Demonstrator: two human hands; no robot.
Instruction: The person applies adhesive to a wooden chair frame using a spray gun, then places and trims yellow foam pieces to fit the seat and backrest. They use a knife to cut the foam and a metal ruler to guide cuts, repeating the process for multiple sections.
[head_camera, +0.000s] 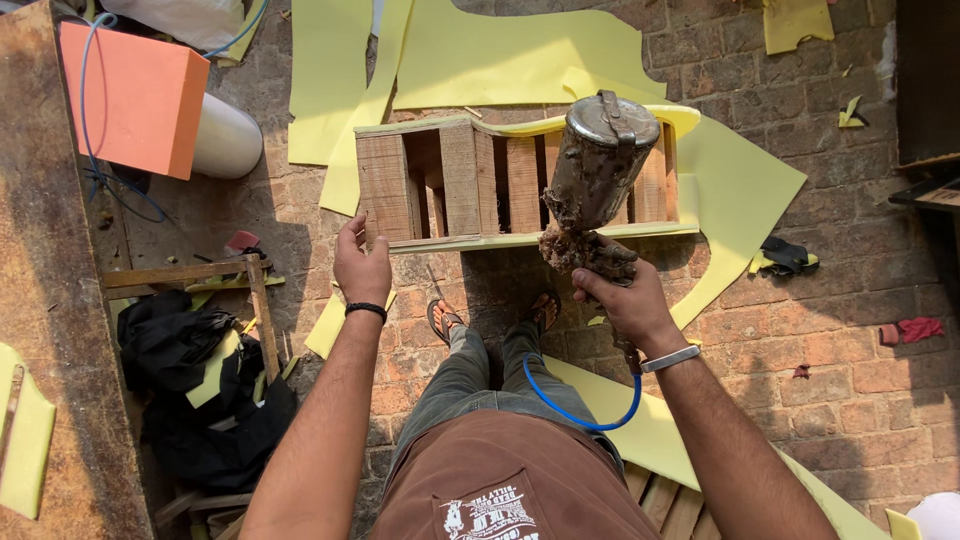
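I look down past my legs onto a brick floor (850, 340) littered with yellow foam sheets (520, 55), with a dark bundle of cloth (190, 370) at my left. My right hand (625, 300) is wrapped tightly around the grimy spray gun (598, 180), whose metal cup tilts up over the wooden slat frame (500, 185) lying on the bricks. A blue hose (585, 415) loops down from its handle. My left hand (362, 262) is loosely open, fingertips at the frame's near left corner; I cannot tell if they touch. The gun's nozzle is hidden under crusted residue.
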